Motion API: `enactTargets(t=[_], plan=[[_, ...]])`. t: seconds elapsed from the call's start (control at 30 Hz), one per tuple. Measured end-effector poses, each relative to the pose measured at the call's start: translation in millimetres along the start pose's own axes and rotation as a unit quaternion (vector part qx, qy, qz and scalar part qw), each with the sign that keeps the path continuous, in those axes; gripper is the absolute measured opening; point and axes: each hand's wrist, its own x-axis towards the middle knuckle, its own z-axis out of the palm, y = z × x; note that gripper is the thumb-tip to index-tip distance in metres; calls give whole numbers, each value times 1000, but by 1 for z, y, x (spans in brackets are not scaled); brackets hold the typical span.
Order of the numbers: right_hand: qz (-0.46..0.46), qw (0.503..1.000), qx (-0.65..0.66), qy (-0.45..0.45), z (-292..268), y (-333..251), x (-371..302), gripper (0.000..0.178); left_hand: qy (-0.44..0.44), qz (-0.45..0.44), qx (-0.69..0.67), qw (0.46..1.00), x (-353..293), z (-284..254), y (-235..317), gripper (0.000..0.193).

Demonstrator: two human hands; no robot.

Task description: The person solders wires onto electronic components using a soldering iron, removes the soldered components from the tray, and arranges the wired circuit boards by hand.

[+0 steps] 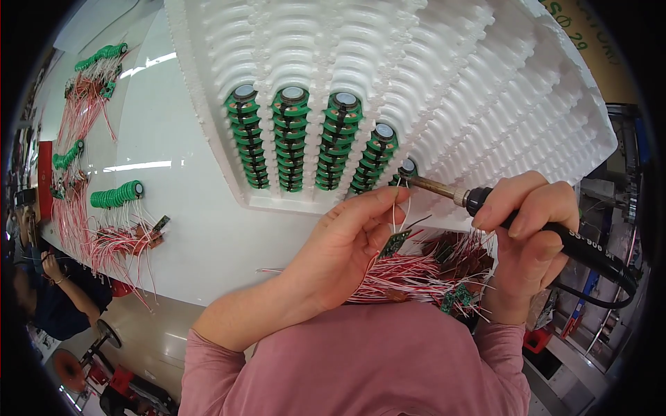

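My right hand (531, 225) is closed around the black handle of a soldering iron (441, 188). The iron points left, its tip at a small round part with a pale disc top (408, 166) in the white foam tray (444, 90). With thumb and fingers pinched together, my left hand (343, 239) holds thin white wires (395, 211) just below that part. A small green circuit board (395, 244) hangs at the wires' lower end, beside my left fingers. Whether the tip touches a wire is too small to tell.
Stacks of green ring-shaped boards (290, 132) fill several tray channels. A heap of red and white wires (402, 277) lies against my front. More wired stacks (116, 195) rest on the white table (180, 263) at left. A co-worker's arm (73, 291) shows at far left.
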Motion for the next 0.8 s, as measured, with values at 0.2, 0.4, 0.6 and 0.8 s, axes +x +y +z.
enactTargets(t=[0.2, 0.4, 0.6, 0.8], plan=[[-3, 1000, -8, -1, 0, 0, 0, 38, 3, 2, 16, 1000, 0, 0, 0, 25], [-2, 1000, -10, 0, 0, -1, 1, 38, 4, 5, 22, 1000, 0, 1, 0, 26], [-45, 999, -15, -11, -4, -1, 3, 38, 9, 0, 5, 1000, 0, 2, 1, 24], [-22, 1000, -8, 0, 1, 0, 1, 38, 12, 1, 5, 1000, 0, 1, 1, 24]])
